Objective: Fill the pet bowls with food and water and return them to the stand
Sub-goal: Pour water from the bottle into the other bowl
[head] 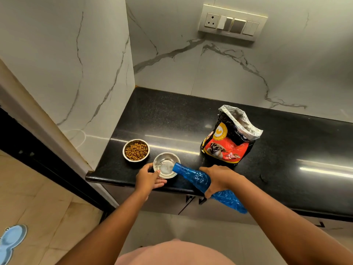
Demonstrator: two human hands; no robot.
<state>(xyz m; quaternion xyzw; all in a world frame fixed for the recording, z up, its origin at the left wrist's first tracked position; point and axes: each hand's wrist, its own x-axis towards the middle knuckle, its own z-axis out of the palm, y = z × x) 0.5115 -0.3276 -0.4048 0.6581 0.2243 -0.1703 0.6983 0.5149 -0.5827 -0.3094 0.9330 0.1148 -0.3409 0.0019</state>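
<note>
Pink cloth of my shirt (172, 253) fills the bottom edge of the view, and both my forearms reach forward from it toward the black table (286, 150).

My right hand (219, 178) is wrapped around the middle of a blue bottle (198, 177), fingers curled over its body. I hold the bottle tilted down to the left, so its base sticks out past the table's front edge on the near side of my hand, and its neck points over the rim of the steel bowl (165, 165). The mouth of the bottle sits just above the bowl's right side. Inside the bowl I see a clear, shiny bottom; whether water lies in it I cannot tell.

My left hand (149, 178) grips the near left side of that same bowl, thumb on the rim and fingers curled under against the table. The bowl stands close to the table's front edge, right between my two hands.

Just beyond this bowl and slightly to its left stands a second steel bowl (136, 150), filled with brown dry food, close beside the first. To the right of the bowl I hold, farther back on the table, an opened bag of dog food (229, 142) stands upright with its silver top spread wide.

Far to the left of the bowls, down on the floor, a blue stand (11, 243) shows at the edge of the view.
</note>
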